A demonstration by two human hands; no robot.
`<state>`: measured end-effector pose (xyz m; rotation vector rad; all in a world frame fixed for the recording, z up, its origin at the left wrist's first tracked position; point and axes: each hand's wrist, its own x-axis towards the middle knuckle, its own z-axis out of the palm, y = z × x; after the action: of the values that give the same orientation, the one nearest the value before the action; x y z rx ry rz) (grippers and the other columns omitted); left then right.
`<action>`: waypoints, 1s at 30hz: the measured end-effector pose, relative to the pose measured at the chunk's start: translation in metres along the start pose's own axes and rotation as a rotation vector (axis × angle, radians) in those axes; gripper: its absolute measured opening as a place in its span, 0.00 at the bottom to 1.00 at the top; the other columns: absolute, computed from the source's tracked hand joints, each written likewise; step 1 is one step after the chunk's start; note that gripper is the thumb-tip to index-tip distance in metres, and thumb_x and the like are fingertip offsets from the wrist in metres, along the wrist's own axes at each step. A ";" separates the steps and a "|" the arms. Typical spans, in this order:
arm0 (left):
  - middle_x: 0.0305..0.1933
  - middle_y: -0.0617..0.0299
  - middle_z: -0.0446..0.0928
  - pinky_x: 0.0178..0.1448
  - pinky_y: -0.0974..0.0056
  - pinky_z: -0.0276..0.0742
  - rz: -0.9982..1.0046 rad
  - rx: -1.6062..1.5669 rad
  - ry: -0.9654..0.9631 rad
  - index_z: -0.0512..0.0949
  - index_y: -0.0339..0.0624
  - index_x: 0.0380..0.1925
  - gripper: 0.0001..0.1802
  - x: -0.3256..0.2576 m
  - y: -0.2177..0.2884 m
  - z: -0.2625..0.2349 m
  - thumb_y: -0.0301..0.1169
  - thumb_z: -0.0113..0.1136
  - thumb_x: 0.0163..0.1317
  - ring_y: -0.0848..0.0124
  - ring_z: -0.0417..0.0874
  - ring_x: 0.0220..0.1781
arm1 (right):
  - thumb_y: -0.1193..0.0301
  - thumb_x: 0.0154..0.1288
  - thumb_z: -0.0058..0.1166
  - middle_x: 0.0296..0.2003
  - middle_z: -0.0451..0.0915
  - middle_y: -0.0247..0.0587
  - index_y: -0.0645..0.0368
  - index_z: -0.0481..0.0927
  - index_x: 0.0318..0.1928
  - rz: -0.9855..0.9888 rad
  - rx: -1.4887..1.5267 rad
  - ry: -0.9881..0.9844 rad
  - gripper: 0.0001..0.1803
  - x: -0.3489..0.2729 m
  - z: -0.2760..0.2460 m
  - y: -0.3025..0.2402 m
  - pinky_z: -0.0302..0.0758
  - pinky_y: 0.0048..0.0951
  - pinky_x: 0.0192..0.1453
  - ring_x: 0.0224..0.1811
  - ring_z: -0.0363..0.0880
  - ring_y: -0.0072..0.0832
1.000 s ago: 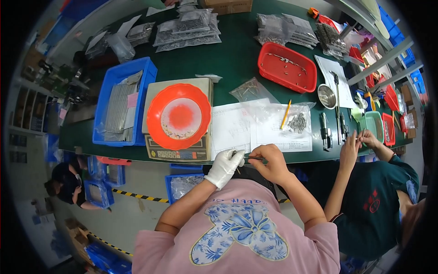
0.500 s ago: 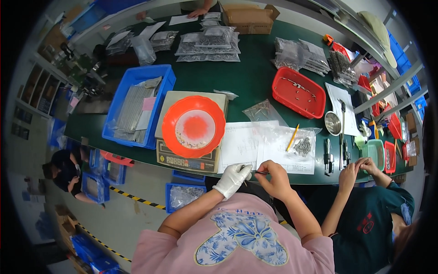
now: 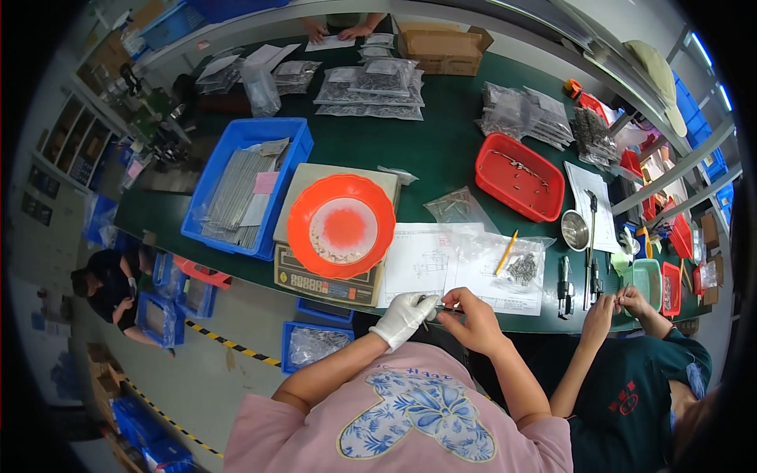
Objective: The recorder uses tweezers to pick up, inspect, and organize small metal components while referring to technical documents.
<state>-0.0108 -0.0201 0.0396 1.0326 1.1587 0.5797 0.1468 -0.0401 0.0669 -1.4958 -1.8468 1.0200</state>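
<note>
At the near edge of a green workbench (image 3: 449, 150), a person in a pink shirt brings both hands together over a small metal part (image 3: 438, 308). The left hand (image 3: 402, 317), in a white glove, and the bare right hand (image 3: 471, 315) pinch the thin piece from either side, fingertips nearly touching; the part is too small to make out in detail. It sits at about 6 o'clock in the frame, just below the printed drawing sheets (image 3: 441, 264) lying on the bench.

At 10 o'clock from the hands, an orange dish (image 3: 341, 226) of tiny parts rests on a weighing scale (image 3: 327, 277). A blue bin (image 3: 240, 185) of bagged parts stands farther out at 10 o'clock. A yellow pencil (image 3: 505, 252) lies on the sheets at 1 o'clock, beside a clear bag holding small screws (image 3: 520, 268). A red tray (image 3: 519, 176) sits beyond it. At 3 o'clock, a co-worker in a dark green shirt works with both hands (image 3: 615, 303) at the bench edge.
</note>
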 end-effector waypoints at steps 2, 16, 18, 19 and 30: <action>0.18 0.64 0.71 0.27 0.72 0.64 -0.009 0.002 -0.001 0.74 0.34 0.22 0.16 0.001 -0.003 -0.001 0.38 0.49 0.56 0.79 0.68 0.21 | 0.69 0.50 0.54 0.23 0.75 0.43 0.60 0.70 0.32 -0.036 -0.071 -0.035 0.11 0.001 0.002 0.013 0.69 0.31 0.26 0.22 0.74 0.37; 0.18 0.64 0.71 0.28 0.72 0.64 -0.071 -0.007 -0.021 0.74 0.34 0.19 0.18 0.000 -0.008 -0.002 0.40 0.49 0.55 0.79 0.68 0.21 | 0.71 0.52 0.51 0.24 0.75 0.40 0.59 0.69 0.35 0.016 -0.071 -0.196 0.10 -0.002 0.000 0.013 0.69 0.26 0.27 0.22 0.73 0.31; 0.18 0.64 0.72 0.28 0.72 0.64 -0.064 -0.006 -0.025 0.74 0.34 0.20 0.18 0.002 -0.011 -0.002 0.40 0.49 0.56 0.79 0.68 0.22 | 0.69 0.53 0.50 0.26 0.76 0.41 0.59 0.71 0.36 0.071 -0.036 -0.106 0.10 -0.002 -0.001 0.001 0.69 0.27 0.28 0.24 0.75 0.32; 0.18 0.64 0.72 0.28 0.72 0.64 -0.067 -0.005 -0.027 0.74 0.34 0.20 0.18 0.001 -0.011 -0.002 0.40 0.49 0.56 0.79 0.68 0.22 | 0.69 0.53 0.50 0.26 0.76 0.41 0.59 0.71 0.36 0.074 -0.035 -0.106 0.10 -0.001 -0.001 0.005 0.69 0.27 0.28 0.24 0.75 0.32; 0.17 0.66 0.70 0.26 0.73 0.61 -0.089 -0.026 -0.039 0.74 0.36 0.20 0.17 0.000 -0.007 -0.004 0.39 0.49 0.57 0.81 0.66 0.21 | 0.70 0.52 0.51 0.27 0.75 0.41 0.59 0.69 0.35 -0.038 -0.109 -0.145 0.10 -0.001 0.002 0.013 0.70 0.28 0.30 0.26 0.75 0.34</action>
<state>-0.0151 -0.0223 0.0331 0.9610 1.1540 0.5017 0.1521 -0.0401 0.0551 -1.4764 -2.0541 1.0484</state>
